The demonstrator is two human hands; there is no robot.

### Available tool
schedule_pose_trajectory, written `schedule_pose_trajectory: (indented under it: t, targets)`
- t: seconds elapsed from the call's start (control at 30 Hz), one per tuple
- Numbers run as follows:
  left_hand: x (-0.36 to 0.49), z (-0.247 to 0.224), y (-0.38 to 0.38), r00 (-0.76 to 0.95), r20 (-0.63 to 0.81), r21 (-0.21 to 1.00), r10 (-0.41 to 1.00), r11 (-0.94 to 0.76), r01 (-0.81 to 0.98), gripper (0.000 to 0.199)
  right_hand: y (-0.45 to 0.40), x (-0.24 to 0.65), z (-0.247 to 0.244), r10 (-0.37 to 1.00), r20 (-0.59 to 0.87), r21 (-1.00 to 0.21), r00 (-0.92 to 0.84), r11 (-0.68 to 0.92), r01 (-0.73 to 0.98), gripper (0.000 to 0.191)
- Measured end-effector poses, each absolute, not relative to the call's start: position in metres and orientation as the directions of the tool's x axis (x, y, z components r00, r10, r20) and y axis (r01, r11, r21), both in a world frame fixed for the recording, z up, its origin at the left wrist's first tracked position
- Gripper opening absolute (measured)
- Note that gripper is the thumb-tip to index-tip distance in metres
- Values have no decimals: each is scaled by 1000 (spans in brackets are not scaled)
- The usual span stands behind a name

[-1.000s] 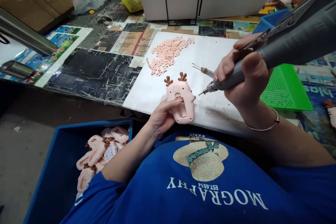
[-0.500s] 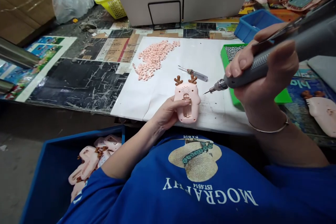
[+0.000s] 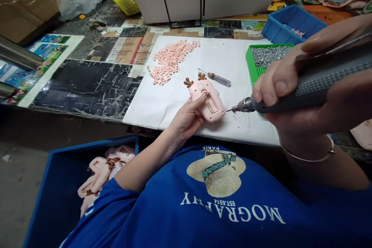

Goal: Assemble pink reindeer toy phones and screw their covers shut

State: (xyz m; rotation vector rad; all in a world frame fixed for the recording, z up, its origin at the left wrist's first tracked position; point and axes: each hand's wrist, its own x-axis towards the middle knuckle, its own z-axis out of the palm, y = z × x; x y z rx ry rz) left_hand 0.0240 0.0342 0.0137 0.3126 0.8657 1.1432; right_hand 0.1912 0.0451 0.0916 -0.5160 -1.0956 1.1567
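My left hand (image 3: 190,115) grips a pink plastic toy case (image 3: 216,104) with brown antlers, thumb across its open battery slot. The case is tilted, antlers to the upper left, its back with screw holes facing up. In my right hand (image 3: 286,85) is a grey electric screwdriver (image 3: 316,77), fingers wrapped round its body. Its thin bit points left, with the tip at or very near the case's lower right corner; contact cannot be made out. Behind the case a hand screwdriver (image 3: 219,80) with a clear handle lies on the white sheet (image 3: 174,104).
Small pink parts (image 3: 171,62) are heaped on the sheet. A green tray (image 3: 250,62) of metal screws and a blue bin (image 3: 279,27) stand right. Several pink cases (image 3: 97,174) fill part of the blue crate (image 3: 55,186) lower left. A yellow basket (image 3: 124,2) stands behind.
The toy case has turned, its antlers swinging left and its lower end right and up. The electric screwdriver has come lower, its bit now at the case's corner.
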Motion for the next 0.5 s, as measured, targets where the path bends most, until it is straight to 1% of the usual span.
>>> schedule_pose_trajectory:
  t: [0.03, 0.1, 0.17, 0.33, 0.5]
  targets:
    - [23, 14, 34, 138, -439, 624, 888, 412, -664, 21, 46, 189, 89, 899, 438, -790, 13, 393, -470, 45]
    - [22, 14, 33, 135, -438, 623, 889, 408, -667, 22, 48, 183, 85, 834, 546, -751, 82, 530, -394, 43]
    - [21, 14, 32, 142, -430, 618, 892, 405, -674, 22, 50, 179, 81, 797, 591, -713, 121, 587, -383, 37]
    - [21, 15, 32, 155, -427, 604, 891, 408, -684, 19, 53, 174, 77, 796, 601, -725, 76, 583, -367, 35]
    - [21, 16, 32, 149, -435, 596, 888, 408, -691, 17, 57, 171, 75, 737, 675, -665, 34, 628, -403, 28]
